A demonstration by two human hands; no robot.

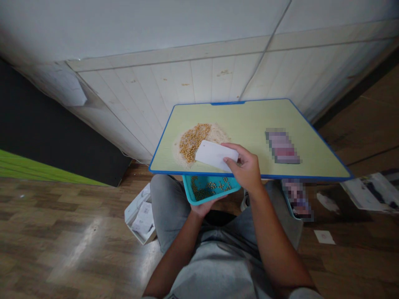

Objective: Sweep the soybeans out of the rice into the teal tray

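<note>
My right hand (pixel 246 165) is closed on a white flat card (pixel 215 154) with a small hole near its far left corner. The card's left end meets a pile of yellow beans (pixel 193 142), which look like soybeans. Pale grains (pixel 217 133) like rice spread around and beside the beans. Below the table's front edge, my left hand (pixel 204 207) supports a turquoise plastic basket (pixel 212 197) from underneath; most of its fingers are hidden. Inside the basket lie loose beans (pixel 202 192), some yellowish and some greenish.
The low table (pixel 249 120) has a pale yellow-green top and blue rim. A blurred-out flat object (pixel 283 146) lies on its right part. On the floor are an open white box (pixel 141 220) at left, a white bin (pixel 370 191) at right and a paper square (pixel 324 237).
</note>
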